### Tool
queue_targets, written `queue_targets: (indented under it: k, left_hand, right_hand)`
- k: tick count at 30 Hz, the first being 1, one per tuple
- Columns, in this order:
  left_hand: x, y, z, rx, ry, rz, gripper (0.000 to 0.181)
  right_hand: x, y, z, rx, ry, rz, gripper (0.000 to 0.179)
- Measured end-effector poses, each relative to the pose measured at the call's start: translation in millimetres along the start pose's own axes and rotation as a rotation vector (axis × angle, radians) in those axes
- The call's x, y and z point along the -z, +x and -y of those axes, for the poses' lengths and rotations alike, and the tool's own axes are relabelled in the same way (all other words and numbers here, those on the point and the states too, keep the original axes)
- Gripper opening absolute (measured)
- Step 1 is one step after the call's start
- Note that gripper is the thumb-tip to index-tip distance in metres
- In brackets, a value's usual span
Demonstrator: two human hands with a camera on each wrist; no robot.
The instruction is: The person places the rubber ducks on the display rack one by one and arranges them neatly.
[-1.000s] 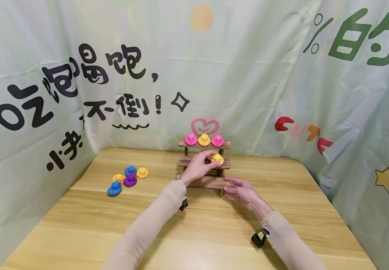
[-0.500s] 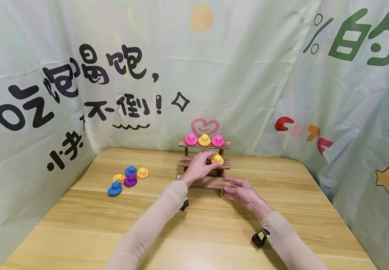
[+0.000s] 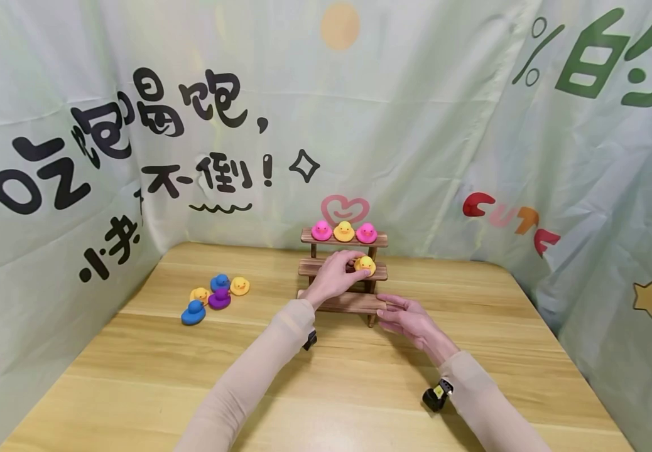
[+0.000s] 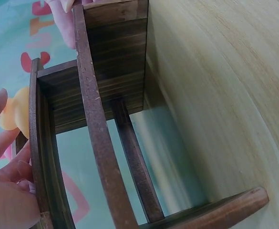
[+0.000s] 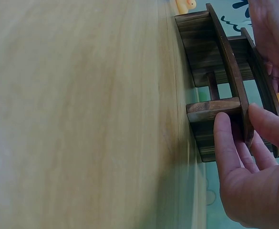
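Observation:
A three-tiered wooden display stand (image 3: 354, 302) stands at the back of the table. With thumb and fingers, my left hand (image 3: 334, 276) pinches a yellow rubber duck (image 3: 365, 266) at the right end of the middle shelf; the same duck (image 4: 19, 112) peeks past the shelf edge in the left wrist view. At the right end of the lowest shelf, my right hand (image 3: 411, 320) grips the plank, thumb on top and fingers below and beside the leg (image 5: 213, 109). Two pink ducks (image 3: 321, 231) flank a yellow duck (image 3: 344, 231) on the top shelf.
Left of the stand, several rubber ducks lie grouped on the wooden table (image 3: 360, 395): blue ducks (image 3: 193, 312), a purple duck (image 3: 220, 298) and yellow ducks (image 3: 240, 286). A printed cloth (image 3: 416, 125) hangs close behind the stand and along both sides.

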State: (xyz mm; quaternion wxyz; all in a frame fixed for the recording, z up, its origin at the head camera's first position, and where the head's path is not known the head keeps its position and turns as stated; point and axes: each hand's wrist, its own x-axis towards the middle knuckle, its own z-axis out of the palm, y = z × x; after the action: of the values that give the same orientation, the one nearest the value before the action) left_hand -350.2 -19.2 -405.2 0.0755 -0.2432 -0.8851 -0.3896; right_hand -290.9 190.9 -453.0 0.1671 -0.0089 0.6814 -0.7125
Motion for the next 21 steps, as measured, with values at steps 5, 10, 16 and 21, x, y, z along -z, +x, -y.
queue_targets:
  k: [5, 10, 16, 21]
  left_hand:
    - [-0.1, 0.4, -1.7, 0.002, 0.009, 0.002, 0.047]
    - [0.2, 2.1, -1.8, -0.026, -0.006, 0.003, 0.049]
    - [0.8, 1.4, 2.7, -0.057, -0.111, -0.008, 0.051]
    - [4.8, -5.3, 6.5, -0.043, -0.187, -0.032, 0.052]
  right_hand:
    - [0.6, 0.3, 0.8, -0.001, -0.003, 0.001, 0.058]
    - [2.4, 1.3, 1.8, -0.004, -0.006, -0.004, 0.058]
    - [3.5, 1.3, 0.8, -0.01, 0.001, -0.005, 0.058]
    - [3.1, 1.6, -2.4, -0.005, 0.008, -0.002, 0.059]
